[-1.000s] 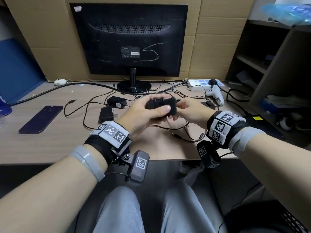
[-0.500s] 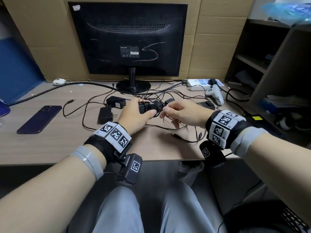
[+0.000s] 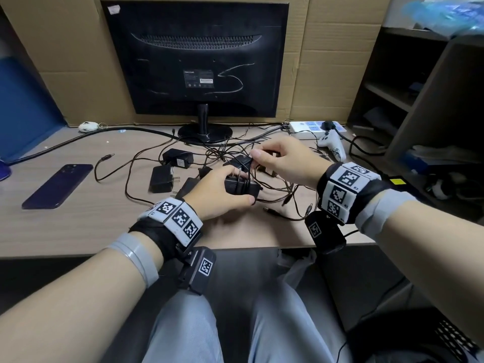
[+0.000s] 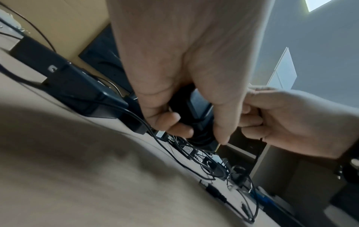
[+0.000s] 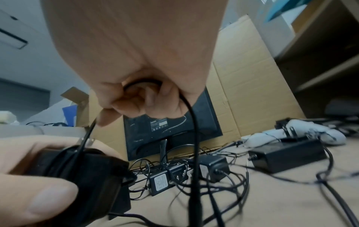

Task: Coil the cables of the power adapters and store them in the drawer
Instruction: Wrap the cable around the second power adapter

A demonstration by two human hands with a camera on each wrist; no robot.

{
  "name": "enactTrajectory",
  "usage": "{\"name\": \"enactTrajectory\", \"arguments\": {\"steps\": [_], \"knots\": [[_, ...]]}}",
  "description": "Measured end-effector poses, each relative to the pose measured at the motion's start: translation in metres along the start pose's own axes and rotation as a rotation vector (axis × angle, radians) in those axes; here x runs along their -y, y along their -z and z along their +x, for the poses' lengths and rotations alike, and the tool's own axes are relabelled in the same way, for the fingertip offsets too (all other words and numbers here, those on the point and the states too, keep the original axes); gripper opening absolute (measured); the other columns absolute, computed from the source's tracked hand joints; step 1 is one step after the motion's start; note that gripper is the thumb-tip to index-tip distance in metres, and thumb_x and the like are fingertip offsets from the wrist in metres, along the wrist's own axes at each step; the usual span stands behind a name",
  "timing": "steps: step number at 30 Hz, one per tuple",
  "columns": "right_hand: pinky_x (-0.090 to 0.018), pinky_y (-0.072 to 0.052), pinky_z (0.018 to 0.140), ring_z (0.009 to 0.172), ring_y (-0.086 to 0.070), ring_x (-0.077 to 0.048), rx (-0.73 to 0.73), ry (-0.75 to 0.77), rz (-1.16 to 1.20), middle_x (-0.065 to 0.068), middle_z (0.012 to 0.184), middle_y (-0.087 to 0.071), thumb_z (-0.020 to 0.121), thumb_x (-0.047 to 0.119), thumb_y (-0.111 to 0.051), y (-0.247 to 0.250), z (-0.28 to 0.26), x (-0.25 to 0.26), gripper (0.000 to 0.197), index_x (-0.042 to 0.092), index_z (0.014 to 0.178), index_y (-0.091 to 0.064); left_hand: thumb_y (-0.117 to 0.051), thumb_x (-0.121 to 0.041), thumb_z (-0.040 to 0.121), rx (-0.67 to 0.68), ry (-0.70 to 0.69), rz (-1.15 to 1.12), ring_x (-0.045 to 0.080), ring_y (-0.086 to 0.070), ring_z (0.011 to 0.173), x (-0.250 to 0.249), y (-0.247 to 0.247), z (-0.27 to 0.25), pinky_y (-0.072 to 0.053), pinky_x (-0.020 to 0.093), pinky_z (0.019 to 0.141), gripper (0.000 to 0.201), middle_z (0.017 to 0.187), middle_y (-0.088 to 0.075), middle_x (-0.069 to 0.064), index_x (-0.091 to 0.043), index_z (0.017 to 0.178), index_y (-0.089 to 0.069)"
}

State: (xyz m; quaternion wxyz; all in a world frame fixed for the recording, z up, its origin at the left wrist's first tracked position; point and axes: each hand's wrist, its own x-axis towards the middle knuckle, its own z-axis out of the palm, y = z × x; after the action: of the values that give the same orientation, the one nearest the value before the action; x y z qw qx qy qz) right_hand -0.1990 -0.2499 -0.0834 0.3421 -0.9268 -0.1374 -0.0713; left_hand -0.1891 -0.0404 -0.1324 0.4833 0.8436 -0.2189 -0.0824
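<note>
The left hand (image 3: 222, 197) has its grip clamped on a black power adapter (image 3: 242, 186) just above the surface (image 3: 78, 226). The right hand (image 3: 285, 163) pinches the adapter's cable (image 5: 194, 130), seemingly looped over the body; motion blur hides how many turns.

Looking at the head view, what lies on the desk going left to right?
Dark phone → loose black adapter → adapter in the left hand → right hand pinching its cable → white game controller.
</note>
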Motion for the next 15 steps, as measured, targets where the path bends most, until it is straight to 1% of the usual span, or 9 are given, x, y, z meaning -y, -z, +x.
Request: {"name": "enactTrajectory", "arguments": {"steps": [1, 3, 5, 7, 9, 11, 13, 14, 15], "knots": [[-0.026, -0.037, 0.060, 0.059, -0.045, -0.007, -0.029, -0.018, 0.018, 0.008, 0.065, -0.056, 0.104, 0.040, -0.058, 0.000, -0.001, -0.004, 0.032, 0.024, 0.083, -0.075, -0.091, -0.013, 0.079, 0.027, 0.006, -0.060, -0.007, -0.063, 0.067, -0.003, 0.001, 0.000, -0.050, 0.012, 0.065, 0.043, 0.093, -0.072, -0.004, -0.019, 0.115, -0.068], [-0.026, -0.039, 0.063, 0.066, -0.048, -0.012, -0.067, -0.067, 0.131, -0.003, 0.072, -0.059, 0.099, 0.039, -0.068, 0.001, -0.005, -0.011, 0.029, 0.016, 0.083, -0.076, -0.087, -0.001, 0.081, 0.096, 0.038, -0.206, 0.008, -0.068, 0.070, -0.008, 0.004, -0.004, -0.059, 0.023, 0.065, 0.047, 0.095, -0.073, 0.006, -0.018, 0.120, -0.067], [-0.020, -0.040, 0.059, 0.067, -0.050, -0.011, -0.097, -0.108, 0.229, -0.006, 0.075, -0.062, 0.092, 0.038, -0.076, 0.002, -0.010, -0.019, 0.034, 0.005, 0.085, -0.074, -0.083, 0.004, 0.083, 0.166, 0.032, -0.307, 0.017, -0.068, 0.073, -0.012, 0.007, -0.007, -0.060, 0.027, 0.067, 0.055, 0.097, -0.075, 0.008, -0.017, 0.131, -0.064], [-0.014, -0.039, 0.056, 0.066, -0.052, -0.009, -0.119, -0.129, 0.262, -0.005, 0.075, -0.065, 0.090, 0.038, -0.079, 0.001, -0.013, -0.026, 0.033, 0.005, 0.087, -0.075, -0.083, 0.003, 0.083, 0.210, 0.011, -0.415, 0.022, -0.069, 0.082, -0.014, 0.009, -0.008, -0.059, 0.033, 0.073, 0.065, 0.107, -0.075, 0.009, -0.018, 0.140, -0.061], [-0.012, -0.040, 0.056, 0.063, -0.051, -0.006, -0.117, -0.141, 0.297, -0.003, 0.075, -0.065, 0.093, 0.036, -0.076, -0.001, -0.014, -0.029, 0.032, 0.004, 0.092, -0.076, -0.082, -0.004, 0.080, 0.229, 0.011, -0.513, 0.029, -0.070, 0.089, -0.017, 0.009, -0.007, -0.059, 0.038, 0.077, 0.068, 0.117, -0.072, 0.015, -0.013, 0.143, -0.059], [-0.016, -0.040, 0.057, 0.060, -0.050, -0.004, -0.117, -0.178, 0.306, 0.001, 0.072, -0.063, 0.094, 0.039, -0.073, -0.006, -0.012, -0.032, 0.033, 0.006, 0.095, -0.077, -0.079, -0.002, 0.084, 0.259, 0.014, -0.588, 0.033, -0.072, 0.098, -0.023, 0.007, -0.007, -0.062, 0.041, 0.082, 0.061, 0.123, -0.069, 0.020, -0.006, 0.142, -0.058], [-0.026, -0.042, 0.064, 0.066, -0.052, -0.008, -0.097, -0.192, 0.287, -0.001, 0.074, -0.067, 0.091, 0.046, -0.075, -0.010, -0.009, -0.036, 0.033, 0.014, 0.092, -0.079, -0.072, 0.009, 0.091, 0.269, 0.024, -0.681, 0.034, -0.074, 0.102, -0.030, 0.004, -0.008, -0.064, 0.045, 0.088, 0.052, 0.127, -0.065, 0.021, -0.002, 0.139, -0.056], [-0.030, -0.043, 0.068, 0.069, -0.053, -0.012, -0.072, -0.194, 0.267, -0.005, 0.077, -0.072, 0.088, 0.047, -0.077, -0.011, -0.008, -0.038, 0.031, 0.015, 0.091, -0.080, -0.067, 0.012, 0.092, 0.257, 0.029, -0.716, 0.035, -0.075, 0.098, -0.033, 0.004, -0.009, -0.064, 0.045, 0.087, 0.048, 0.127, -0.064, 0.021, -0.002, 0.137, -0.055], [-0.032, -0.044, 0.070, 0.071, -0.054, -0.013, -0.042, -0.193, 0.243, -0.008, 0.080, -0.075, 0.085, 0.042, -0.079, -0.013, -0.007, -0.040, 0.028, 0.016, 0.092, -0.080, -0.065, 0.013, 0.093, 0.234, 0.032, -0.728, 0.035, -0.076, 0.092, -0.036, 0.003, -0.008, -0.066, 0.042, 0.083, 0.046, 0.125, -0.064, 0.022, -0.003, 0.135, -0.055]]}}
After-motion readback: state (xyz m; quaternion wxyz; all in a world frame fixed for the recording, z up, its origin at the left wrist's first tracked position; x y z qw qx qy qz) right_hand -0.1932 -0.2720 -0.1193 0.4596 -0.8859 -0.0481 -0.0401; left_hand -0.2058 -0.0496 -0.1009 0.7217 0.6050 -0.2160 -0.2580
